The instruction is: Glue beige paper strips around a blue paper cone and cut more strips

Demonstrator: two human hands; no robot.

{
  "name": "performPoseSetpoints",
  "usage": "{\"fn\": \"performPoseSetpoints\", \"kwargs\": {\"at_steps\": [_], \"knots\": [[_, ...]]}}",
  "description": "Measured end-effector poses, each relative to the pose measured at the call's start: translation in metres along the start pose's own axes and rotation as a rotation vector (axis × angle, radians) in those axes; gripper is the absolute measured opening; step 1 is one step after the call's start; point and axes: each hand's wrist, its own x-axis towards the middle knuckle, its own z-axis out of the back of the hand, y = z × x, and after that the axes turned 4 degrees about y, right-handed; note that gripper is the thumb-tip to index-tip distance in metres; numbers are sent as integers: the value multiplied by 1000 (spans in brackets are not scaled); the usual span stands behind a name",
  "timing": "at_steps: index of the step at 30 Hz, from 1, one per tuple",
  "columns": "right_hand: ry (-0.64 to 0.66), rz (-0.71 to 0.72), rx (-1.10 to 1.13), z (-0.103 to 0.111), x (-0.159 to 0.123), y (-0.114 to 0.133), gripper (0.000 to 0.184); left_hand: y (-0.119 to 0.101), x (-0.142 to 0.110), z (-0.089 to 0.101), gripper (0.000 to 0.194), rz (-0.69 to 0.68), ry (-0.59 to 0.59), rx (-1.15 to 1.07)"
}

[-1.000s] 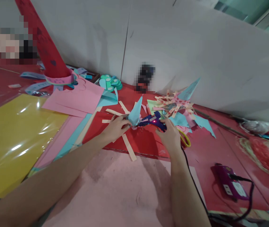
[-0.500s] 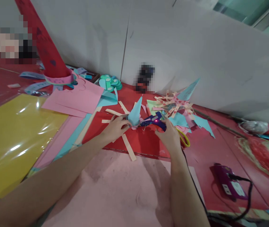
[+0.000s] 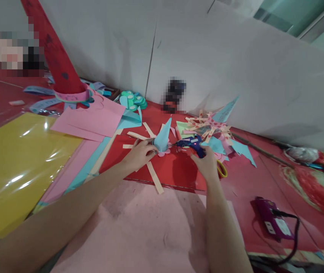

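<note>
A light-blue paper cone [image 3: 162, 138] with a pink scalloped base stands upright over crossed cream paper strips [image 3: 155, 178] on a red board [image 3: 184, 172]. My left hand [image 3: 141, 153] is closed on the left side of the cone's base. My right hand [image 3: 206, 161] grips the handle of a dark-blue glue gun [image 3: 192, 143] with a small red light on it. The gun's nozzle points left, close to the pink base and a little apart from it. Fine bits lie on the board below the nozzle.
Yellow-handled scissors [image 3: 221, 169] lie right of my right hand. A finished-looking cone with strips [image 3: 224, 112] stands behind. At left are a tall red cone [image 3: 61, 68], pink paper [image 3: 93, 117] and a yellow sheet [image 3: 22, 163]. A purple power strip [image 3: 274, 220] with a cord sits right.
My right hand has drawn the glue gun slightly to the right, and its nozzle has come away from the cone's base. My left hand stays at the cone.
</note>
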Motion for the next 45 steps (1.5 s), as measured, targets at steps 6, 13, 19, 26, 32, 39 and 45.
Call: {"fn": "performPoseSetpoints", "kwargs": {"at_steps": [6, 13, 19, 26, 32, 39, 45], "knots": [[37, 141, -141, -5, -7, 8, 36, -2, 0, 0, 20, 13, -2, 10], [49, 183, -112, -5, -9, 13, 30, 1, 0, 0, 20, 3, 10, 2], [56, 209, -94, -4, -9, 13, 28, 1, 0, -1, 21, -1, 2, 8], [49, 217, -92, -3, -9, 14, 27, 1, 0, -1, 21, -12, -1, 13], [41, 228, -80, -3, -10, 14, 26, -1, 0, 0, 21, 6, 6, 18], [15, 261, -77, -3, -11, 15, 25, -2, 0, 1, 20, 13, 14, 18], [1, 290, -78, -4, -12, 16, 25, -1, 0, 0, 20, 3, 3, 25]]}}
